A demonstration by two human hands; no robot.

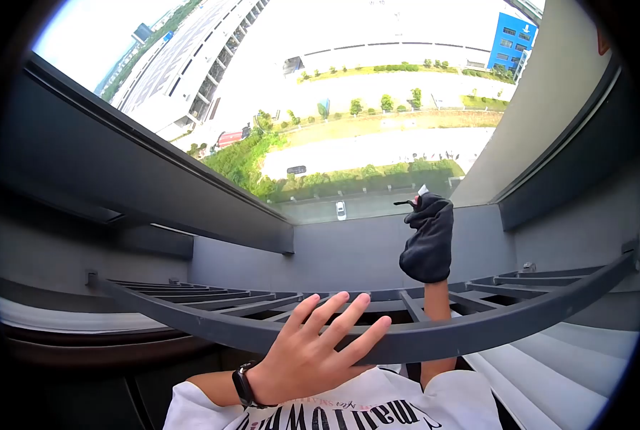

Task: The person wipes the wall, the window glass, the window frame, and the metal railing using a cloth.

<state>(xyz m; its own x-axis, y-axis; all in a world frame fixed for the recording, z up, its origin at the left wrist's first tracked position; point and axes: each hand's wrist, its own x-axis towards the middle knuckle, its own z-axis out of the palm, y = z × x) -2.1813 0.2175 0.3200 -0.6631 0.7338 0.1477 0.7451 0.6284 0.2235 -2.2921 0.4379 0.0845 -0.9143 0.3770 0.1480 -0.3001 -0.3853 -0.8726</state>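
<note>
Fingers spread, my left hand (315, 351) rests against the dark metal railing (241, 331) with its palm side down, and a black band (244, 384) is on that wrist. My right arm reaches out through or past the railing. At its end a bunched black cloth (431, 240) covers my right hand, hiding most of it. A bit of fingertip shows at the far end of the cloth, beside a small white piece (423, 190) and a thin dark strip (404, 203).
Beyond the railing, a grey ledge (348, 251) lies between a dark frame (155, 165) on the left and a pale wall (549, 122) on the right. Far below are a road, a white car (340, 210), trees and buildings. White curtain-like folds (556, 373) hang at lower right.
</note>
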